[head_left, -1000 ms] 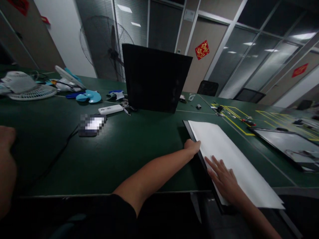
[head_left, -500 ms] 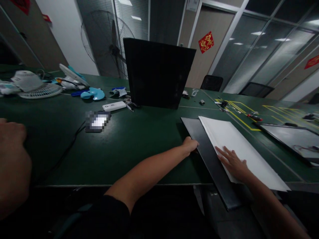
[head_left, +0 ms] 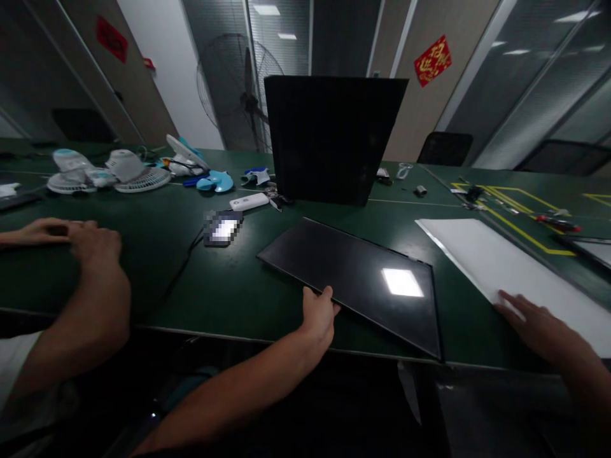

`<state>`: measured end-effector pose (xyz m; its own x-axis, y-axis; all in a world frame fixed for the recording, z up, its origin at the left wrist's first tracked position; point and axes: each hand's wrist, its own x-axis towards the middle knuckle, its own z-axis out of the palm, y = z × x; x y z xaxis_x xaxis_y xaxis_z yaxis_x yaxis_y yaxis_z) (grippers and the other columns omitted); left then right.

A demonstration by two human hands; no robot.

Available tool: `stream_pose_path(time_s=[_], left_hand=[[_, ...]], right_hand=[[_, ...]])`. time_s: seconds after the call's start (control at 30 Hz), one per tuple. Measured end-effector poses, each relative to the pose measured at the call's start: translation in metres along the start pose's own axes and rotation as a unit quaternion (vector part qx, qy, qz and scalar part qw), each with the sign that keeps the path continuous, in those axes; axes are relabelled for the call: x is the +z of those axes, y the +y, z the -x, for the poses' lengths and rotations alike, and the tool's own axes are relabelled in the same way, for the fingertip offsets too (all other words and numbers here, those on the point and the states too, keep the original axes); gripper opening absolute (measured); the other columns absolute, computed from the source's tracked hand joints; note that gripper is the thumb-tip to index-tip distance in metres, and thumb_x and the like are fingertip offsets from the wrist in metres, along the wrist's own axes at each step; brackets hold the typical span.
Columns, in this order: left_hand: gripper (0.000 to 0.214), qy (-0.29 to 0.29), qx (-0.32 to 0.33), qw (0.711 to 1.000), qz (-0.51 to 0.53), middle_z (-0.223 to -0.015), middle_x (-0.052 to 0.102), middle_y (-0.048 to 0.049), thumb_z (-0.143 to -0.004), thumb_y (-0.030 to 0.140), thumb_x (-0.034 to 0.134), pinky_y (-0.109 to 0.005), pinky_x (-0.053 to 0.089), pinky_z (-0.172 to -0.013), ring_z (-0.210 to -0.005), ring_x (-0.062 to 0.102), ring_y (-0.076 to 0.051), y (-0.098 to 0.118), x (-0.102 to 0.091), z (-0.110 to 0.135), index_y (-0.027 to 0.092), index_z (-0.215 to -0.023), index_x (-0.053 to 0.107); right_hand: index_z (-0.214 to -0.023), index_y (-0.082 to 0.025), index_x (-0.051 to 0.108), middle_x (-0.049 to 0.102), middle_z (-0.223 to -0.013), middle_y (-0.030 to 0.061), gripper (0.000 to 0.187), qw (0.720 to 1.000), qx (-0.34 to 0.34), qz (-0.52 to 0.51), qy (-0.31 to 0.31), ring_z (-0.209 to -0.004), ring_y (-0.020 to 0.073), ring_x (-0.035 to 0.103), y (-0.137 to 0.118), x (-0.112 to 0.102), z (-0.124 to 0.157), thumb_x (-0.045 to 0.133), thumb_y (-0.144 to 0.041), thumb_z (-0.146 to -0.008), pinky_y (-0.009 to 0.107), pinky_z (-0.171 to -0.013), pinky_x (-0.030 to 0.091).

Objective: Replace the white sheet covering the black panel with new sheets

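My left hand pinches the near edge of a glossy black screen panel, its thumb and fingers closed around the rim. The panel lies at an angle on the green table and mirrors a ceiling lamp. On the right, my right hand rests with fingers stretched out at the near left edge of a large white sheet. The sheet sits apart from the panel, to its right. Whether several layers make it up, I cannot tell.
A tall black box-like object stands at the back. Left lie a lit phone-like device, a white handheld device and fan parts. Another person's hands are at the far left. Tape markings and tools lie right.
The black panel has moved left, out from under the white sheet, and turned on the table with my left hand. My right hand stays on the sheet. The view has swung left.
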<state>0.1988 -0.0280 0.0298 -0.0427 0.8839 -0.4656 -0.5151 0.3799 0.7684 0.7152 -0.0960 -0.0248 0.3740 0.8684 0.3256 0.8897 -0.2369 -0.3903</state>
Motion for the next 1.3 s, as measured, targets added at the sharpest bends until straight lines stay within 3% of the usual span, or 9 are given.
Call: stream_pose_path(time_s=[0.33, 0.47, 0.53, 0.6, 0.67, 0.73, 0.97, 1.2, 1.3], left_hand=[[0.022, -0.192, -0.105, 0.969, -0.111, -0.101, 0.078, -0.0264, -0.089, 0.027, 0.064, -0.055, 0.06, -0.094, -0.093, 0.08, -0.035, 0.05, -0.056, 0.021, 0.01, -0.102, 0.066], [0.03, -0.174, 0.069, 0.943, -0.274, -0.114, 0.079, -0.0162, -0.086, 0.036, 0.07, -0.055, 0.048, -0.114, -0.114, 0.073, -0.033, 0.067, -0.102, 0.025, 0.019, -0.109, 0.076], [0.034, -0.113, 0.297, 0.844, -0.432, -0.135, 0.072, -0.0111, -0.091, 0.036, 0.063, -0.051, 0.035, -0.125, -0.135, 0.061, -0.03, 0.071, -0.122, 0.02, 0.023, -0.119, 0.075], [0.045, -0.047, 0.444, 0.698, -0.56, -0.156, 0.056, -0.0121, -0.095, 0.035, 0.055, -0.051, 0.026, -0.13, -0.152, 0.043, -0.03, 0.072, -0.136, 0.011, 0.019, -0.135, 0.067], [0.061, 0.025, 0.478, 0.606, -0.635, -0.17, 0.035, -0.0181, -0.097, 0.036, 0.05, -0.055, 0.022, -0.13, -0.161, 0.024, -0.034, 0.071, -0.143, 0.002, 0.01, -0.152, 0.051], [0.074, 0.084, 0.461, 0.568, -0.677, -0.175, 0.016, -0.0227, -0.099, 0.041, 0.049, -0.062, 0.02, -0.128, -0.162, 0.009, -0.041, 0.068, -0.143, -0.003, 0.007, -0.162, 0.033], [0.088, 0.122, 0.416, 0.552, -0.712, -0.176, 0.003, -0.0249, -0.098, 0.052, 0.053, -0.074, 0.019, -0.121, -0.159, 0.005, -0.054, 0.064, -0.139, -0.005, 0.018, -0.169, 0.014], [0.055, 0.074, 0.378, 0.535, -0.752, -0.173, 0.029, -0.014, -0.097, 0.051, 0.054, -0.078, 0.018, -0.119, -0.156, 0.019, -0.055, 0.067, -0.141, -0.01, 0.034, -0.15, 0.058], [0.058, 0.07, 0.355, 0.534, -0.764, -0.168, 0.038, -0.0166, -0.099, 0.053, 0.05, -0.075, 0.019, -0.12, -0.155, 0.026, -0.053, 0.067, -0.141, -0.012, 0.03, -0.152, 0.057]], right_hand=[[-0.129, -0.029, 0.075, 0.075, -0.097, 0.0274, 0.056, 0.974, 0.114, 0.189, 0.057, -0.083, 0.046, 0.073, -0.091, -0.008, 0.035, 0.041, -0.057, -0.095, 0.064, -0.068, 0.049], [-0.145, -0.026, 0.064, 0.076, -0.118, 0.0204, 0.055, 0.977, -0.002, 0.187, 0.1, -0.085, 0.0395, 0.074, -0.151, -0.005, 0.052, 0.035, -0.046, -0.103, 0.055, -0.073, 0.053], [-0.142, -0.023, 0.067, 0.075, -0.124, 0.0158, 0.048, 0.975, -0.103, 0.147, 0.128, -0.096, 0.0338, 0.075, -0.18, 0.002, 0.056, 0.038, -0.034, -0.104, 0.049, -0.084, 0.056], [-0.133, -0.023, 0.071, 0.073, -0.132, 0.0101, 0.042, 0.969, -0.19, 0.105, 0.119, -0.116, 0.0283, 0.071, -0.203, 0.014, 0.057, 0.042, -0.026, -0.103, 0.045, -0.102, 0.053], [-0.127, -0.025, 0.074, 0.071, -0.137, 0.0049, 0.039, 0.964, -0.241, 0.081, 0.082, -0.134, 0.0266, 0.061, -0.22, 0.029, 0.056, 0.044, -0.022, -0.102, 0.049, -0.116, 0.045], [-0.123, -0.029, 0.075, 0.069, -0.14, 0.001, 0.038, 0.963, -0.257, 0.061, 0.049, -0.144, 0.0293, 0.051, -0.233, 0.044, 0.057, 0.045, -0.022, -0.102, 0.062, -0.121, 0.036], [-0.126, -0.044, 0.073, 0.063, -0.147, -0.0065, 0.044, 0.957, -0.283, 0.047, -0.036, -0.156, 0.0369, 0.032, -0.252, 0.065, 0.065, 0.042, -0.022, -0.104, 0.09, -0.114, 0.004], [-0.124, -0.046, 0.075, 0.053, -0.157, -0.0039, 0.045, 0.958, -0.28, 0.033, -0.056, -0.156, 0.0394, 0.03, -0.25, 0.064, 0.062, 0.043, -0.023, -0.103, 0.088, -0.114, 0.015], [-0.131, -0.04, 0.073, 0.06, -0.152, 0.0012, 0.039, 0.956, -0.284, 0.023, -0.064, -0.148, 0.0339, 0.045, -0.248, 0.065, 0.063, 0.046, -0.033, -0.104, 0.073, -0.118, 0.033]])
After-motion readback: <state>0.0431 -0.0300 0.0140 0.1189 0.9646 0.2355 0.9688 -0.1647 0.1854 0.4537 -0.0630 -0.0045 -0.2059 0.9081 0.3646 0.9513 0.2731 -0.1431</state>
